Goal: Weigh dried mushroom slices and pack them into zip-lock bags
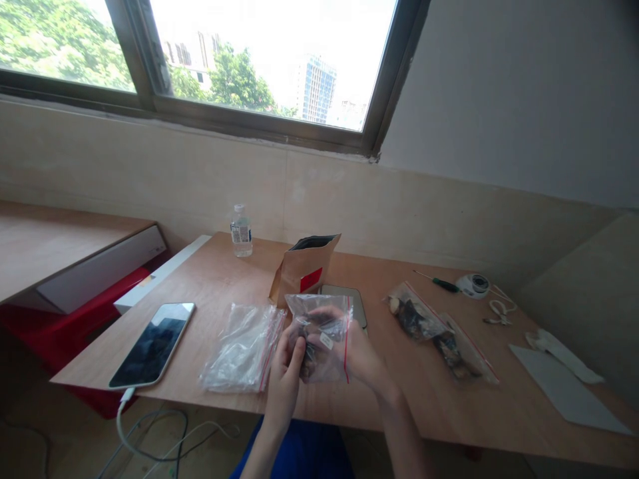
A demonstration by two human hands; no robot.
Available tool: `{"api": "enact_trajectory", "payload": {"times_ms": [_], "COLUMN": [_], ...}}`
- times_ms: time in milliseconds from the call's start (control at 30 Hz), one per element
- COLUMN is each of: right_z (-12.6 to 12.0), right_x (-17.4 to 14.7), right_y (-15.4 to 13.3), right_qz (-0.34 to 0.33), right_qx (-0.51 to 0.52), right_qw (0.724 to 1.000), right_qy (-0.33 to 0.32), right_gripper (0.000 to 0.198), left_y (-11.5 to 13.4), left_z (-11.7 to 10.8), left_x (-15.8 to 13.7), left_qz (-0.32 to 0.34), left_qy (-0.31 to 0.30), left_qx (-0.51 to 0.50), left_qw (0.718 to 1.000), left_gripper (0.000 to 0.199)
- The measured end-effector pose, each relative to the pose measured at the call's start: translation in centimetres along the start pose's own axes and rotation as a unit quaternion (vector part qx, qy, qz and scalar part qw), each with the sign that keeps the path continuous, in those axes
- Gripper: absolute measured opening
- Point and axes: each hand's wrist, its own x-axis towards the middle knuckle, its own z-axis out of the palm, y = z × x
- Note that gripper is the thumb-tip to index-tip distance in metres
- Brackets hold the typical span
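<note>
Daylight came through a metal-framed window (259, 60) above a pale wall (200, 166), and your wooden desk (499, 419) stood below it. From your head view, your left hand (286, 359) was curled on the left side of a clear zip bag (324, 369), its thumb pressed to the front. That bag, with dark pieces (309, 362) inside and a red strip down its right side, was held up over the desk's near part. Your right hand (357, 346) was at the strip side, its fingers partly bent and showing through the plastic; whether they gripped anything could not be told. Just behind the bag stood a brown paper pouch (294, 273) with its top gaping, beside a flat pale tray-like object (357, 303). To your left lay flat clear bags (239, 349) and a phone (154, 342) with a white cable (120, 419) plugged in; a water bottle (241, 236) stood farther back. To your right, two filled bags (412, 316) overlapped, with a green-handled screwdriver (444, 285) and a white dome camera (472, 286) beyond them
</note>
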Motion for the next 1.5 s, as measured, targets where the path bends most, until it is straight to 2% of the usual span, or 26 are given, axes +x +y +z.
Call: {"api": "enact_trajectory", "payload": {"times_ms": [133, 333, 433, 633, 733, 833, 933, 1100, 1233, 1367, 1500], "right_z": [0.5, 1.1, 1.2, 0.6, -0.3, -1.4, -2.1, -2.4, -2.4, -2.8, -3.4], "right_x": [0.6, 1.1, 1.2, 1.6, 3.5, 7.1, 10.9, 14.5, 14.8, 14.2, 13.5], "right_y": [-0.4, 0.7, 1.2, 0.9, -0.2, -2.0, -3.3, -2.3, -0.5, 0.0, -0.5], "right_qz": [0.022, 0.06, 0.045, 0.051, -0.001, -0.105, -0.181, -0.228, -0.243, -0.268, -0.283], "right_qx": [0.008, 0.07, 0.074, 0.122, 0.144, 0.125, 0.065, -0.031, -0.141, -0.176, -0.294], "right_qw": [0.999, 0.989, 0.985, 0.978, 0.969, 0.96, 0.962, 0.957, 0.948, 0.941, 0.91], "right_qy": [0.037, 0.117, 0.15, 0.16, 0.2, 0.229, 0.195, 0.175, 0.148, 0.106, 0.072], "right_gripper": [0.026, 0.03, 0.027, 0.033, 0.032, 0.031, 0.03, 0.027, 0.023, 0.02, 0.021], "left_y": [-0.3, -0.9, -1.4, -1.6, -1.3, -1.0, -0.8, -0.6, -1.1, -1.2, -0.9], "left_z": [-0.1, -0.5, -0.7, -0.9, -1.2, -1.7, -2.3, -3.2, -3.7, -3.9, -3.8], "left_x": [0.2, 0.4, 0.6, 1.1, 1.3, 1.4, 1.5, 1.7, 1.7, 1.6, 1.4], "left_qz": [0.005, -0.027, -0.071, -0.138, -0.151, -0.149, -0.146, -0.141, -0.128, -0.13, -0.132], "left_qy": [-0.011, 0.029, 0.062, 0.116, 0.151, 0.159, 0.166, 0.156, 0.158, 0.174, 0.168], "left_qx": [0.013, -0.024, -0.065, -0.182, -0.215, -0.236, -0.232, -0.248, -0.245, -0.245, -0.252], "left_qw": [1.0, 0.999, 0.993, 0.967, 0.953, 0.947, 0.947, 0.946, 0.948, 0.945, 0.944], "left_gripper": [0.036, 0.035, 0.034, 0.033, 0.031, 0.03, 0.033, 0.035, 0.033, 0.032, 0.029]}}
